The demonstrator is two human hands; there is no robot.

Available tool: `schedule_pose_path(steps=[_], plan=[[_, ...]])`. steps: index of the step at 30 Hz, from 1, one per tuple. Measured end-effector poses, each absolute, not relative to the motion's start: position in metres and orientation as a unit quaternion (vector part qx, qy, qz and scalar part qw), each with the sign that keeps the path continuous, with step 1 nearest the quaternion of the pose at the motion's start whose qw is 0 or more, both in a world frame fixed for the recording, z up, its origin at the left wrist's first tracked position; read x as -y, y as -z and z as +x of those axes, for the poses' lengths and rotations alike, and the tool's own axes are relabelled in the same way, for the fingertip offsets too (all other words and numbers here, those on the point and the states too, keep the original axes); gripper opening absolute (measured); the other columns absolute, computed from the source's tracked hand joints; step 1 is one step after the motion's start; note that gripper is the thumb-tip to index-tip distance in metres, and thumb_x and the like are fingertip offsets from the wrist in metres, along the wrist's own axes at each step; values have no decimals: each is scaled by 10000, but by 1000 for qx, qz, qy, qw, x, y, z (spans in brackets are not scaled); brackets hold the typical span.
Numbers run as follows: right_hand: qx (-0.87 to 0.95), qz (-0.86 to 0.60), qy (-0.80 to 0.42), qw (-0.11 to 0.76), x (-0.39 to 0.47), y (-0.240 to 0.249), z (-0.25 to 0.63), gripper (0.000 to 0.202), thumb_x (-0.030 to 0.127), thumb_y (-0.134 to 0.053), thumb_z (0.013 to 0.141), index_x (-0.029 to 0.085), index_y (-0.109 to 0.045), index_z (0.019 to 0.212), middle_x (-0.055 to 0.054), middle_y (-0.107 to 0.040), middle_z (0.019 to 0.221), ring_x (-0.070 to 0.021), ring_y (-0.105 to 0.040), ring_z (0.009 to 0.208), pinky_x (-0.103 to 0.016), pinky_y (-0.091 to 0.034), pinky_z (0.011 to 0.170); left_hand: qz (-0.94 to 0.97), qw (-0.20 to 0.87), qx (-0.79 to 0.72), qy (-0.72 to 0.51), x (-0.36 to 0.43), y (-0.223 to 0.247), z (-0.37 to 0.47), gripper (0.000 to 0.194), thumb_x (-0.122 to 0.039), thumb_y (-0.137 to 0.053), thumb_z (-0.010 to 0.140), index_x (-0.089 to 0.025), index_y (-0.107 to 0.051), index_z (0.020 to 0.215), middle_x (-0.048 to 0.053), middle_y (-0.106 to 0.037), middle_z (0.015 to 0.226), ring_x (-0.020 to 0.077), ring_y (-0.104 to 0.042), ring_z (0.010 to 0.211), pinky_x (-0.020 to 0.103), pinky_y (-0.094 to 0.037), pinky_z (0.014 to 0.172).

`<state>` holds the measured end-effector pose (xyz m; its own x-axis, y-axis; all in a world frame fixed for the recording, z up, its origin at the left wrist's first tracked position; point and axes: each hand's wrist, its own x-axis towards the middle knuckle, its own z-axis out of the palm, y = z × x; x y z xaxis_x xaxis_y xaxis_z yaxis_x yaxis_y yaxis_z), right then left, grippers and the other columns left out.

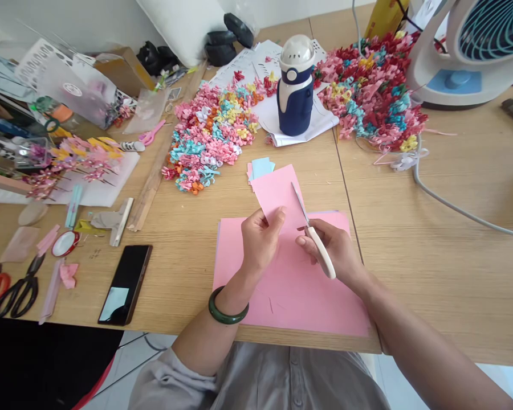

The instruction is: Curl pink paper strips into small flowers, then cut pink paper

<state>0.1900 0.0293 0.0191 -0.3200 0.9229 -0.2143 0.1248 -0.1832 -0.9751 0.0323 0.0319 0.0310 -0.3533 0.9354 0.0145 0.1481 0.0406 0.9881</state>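
Note:
My left hand (260, 236) pinches a small pink sheet of paper (277, 191) between thumb and fingers, holding it up off the table. In my right hand (329, 245) is a pair of scissors (320, 250) with white handles, its blades pointing up and away along the right part of the sheet. Whether the blades are cutting into the paper I cannot tell. Beneath both hands lies a large pink sheet (308, 302) near the table's front edge, with thin slivers on it. Just beyond the held paper are small light blue and pink paper pieces (261, 168).
Piles of curled paper flowers (216, 128) lie ahead, with a blue bottle (296, 91) between them. A fan (453, 68) stands at back right, its grey cable (448, 210) crossing the table. Leftward are a phone (125, 285), a wooden strip (154, 182) and black-handled scissors (19, 293).

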Motion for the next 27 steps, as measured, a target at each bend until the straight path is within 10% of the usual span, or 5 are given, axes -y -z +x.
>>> schedule_pose_path(steps=[13, 27], plan=[[593, -431, -619, 281, -31, -24, 194, 539, 587, -780, 717, 178, -600, 1019, 32, -524, 671, -109, -478, 589, -257, -425, 537, 344, 330, -598, -644, -46, -27, 16, 278, -414, -743, 775, -139, -723, 744, 16, -675, 735, 133, -589, 708, 232, -483, 678], [619, -462, -575, 271, -25, -27, 189, 546, 601, -756, 727, 167, -612, 1025, 31, -523, 678, -120, -456, 613, -278, -381, 587, 341, 311, -595, -658, -45, -27, 22, 276, -412, -743, 782, -142, -719, 730, -2, -647, 699, 122, -578, 684, 226, -485, 683]])
